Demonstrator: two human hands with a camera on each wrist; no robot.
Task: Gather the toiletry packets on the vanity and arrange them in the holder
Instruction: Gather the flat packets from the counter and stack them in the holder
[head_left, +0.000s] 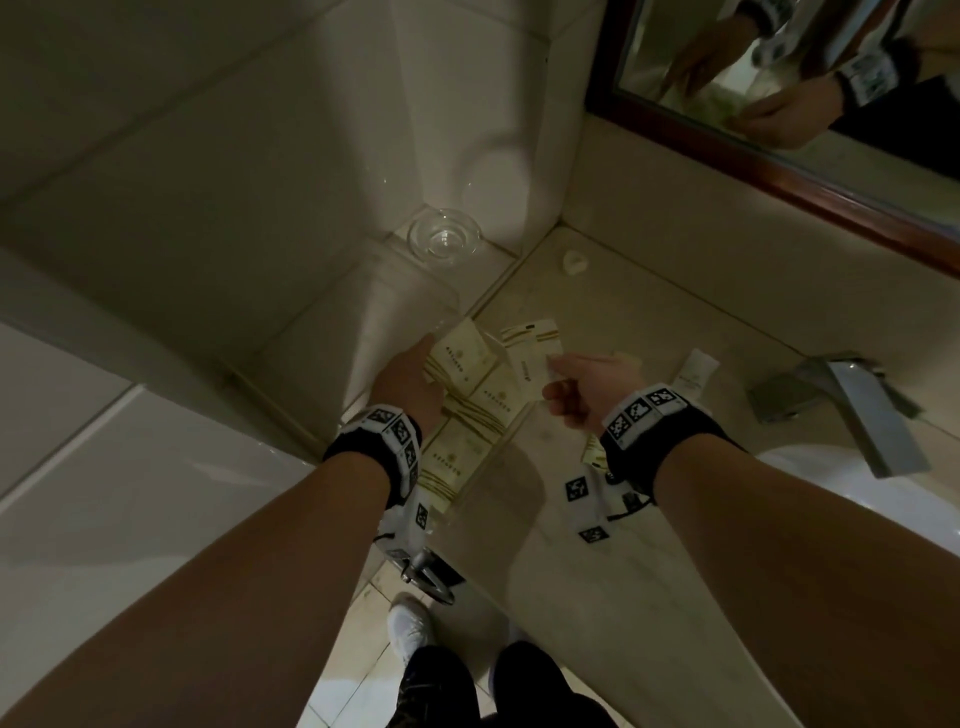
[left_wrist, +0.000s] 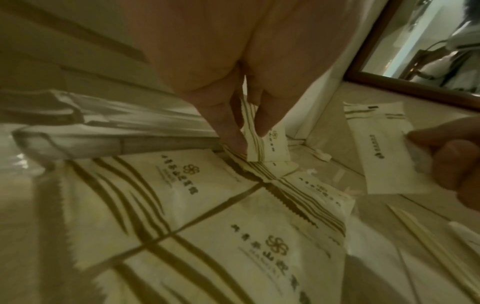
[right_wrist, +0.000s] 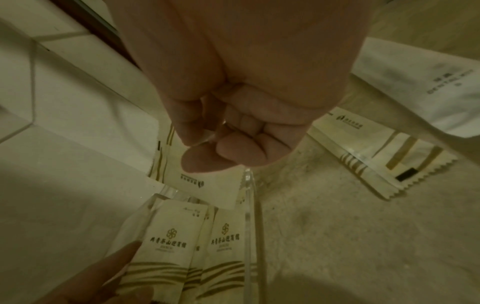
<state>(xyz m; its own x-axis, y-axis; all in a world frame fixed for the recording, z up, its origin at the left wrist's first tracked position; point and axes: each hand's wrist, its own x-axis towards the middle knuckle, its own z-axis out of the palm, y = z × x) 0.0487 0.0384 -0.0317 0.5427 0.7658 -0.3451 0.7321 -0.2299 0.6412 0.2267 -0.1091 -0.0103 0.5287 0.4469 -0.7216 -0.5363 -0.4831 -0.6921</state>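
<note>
A clear acrylic holder (head_left: 470, 496) stands on the vanity by the wall, with several cream, gold-striped packets (head_left: 488, 400) lying in it. My left hand (head_left: 434, 345) reaches into its far end and pinches a small packet (left_wrist: 262, 148) upright between two fingers. My right hand (head_left: 553, 369) hovers just right of the holder's wall (right_wrist: 248, 205) and pinches the end of a long white packet (head_left: 530, 353), thumb against curled fingers. Another striped packet (right_wrist: 376, 154) lies on the counter under my right wrist.
A white tube (head_left: 693, 374) lies near the chrome faucet (head_left: 852, 410) over the basin at the right. In the back corner stands a glass dish (head_left: 444, 236). A framed mirror (head_left: 779, 78) hangs above. The vanity's front edge drops to the floor by my feet.
</note>
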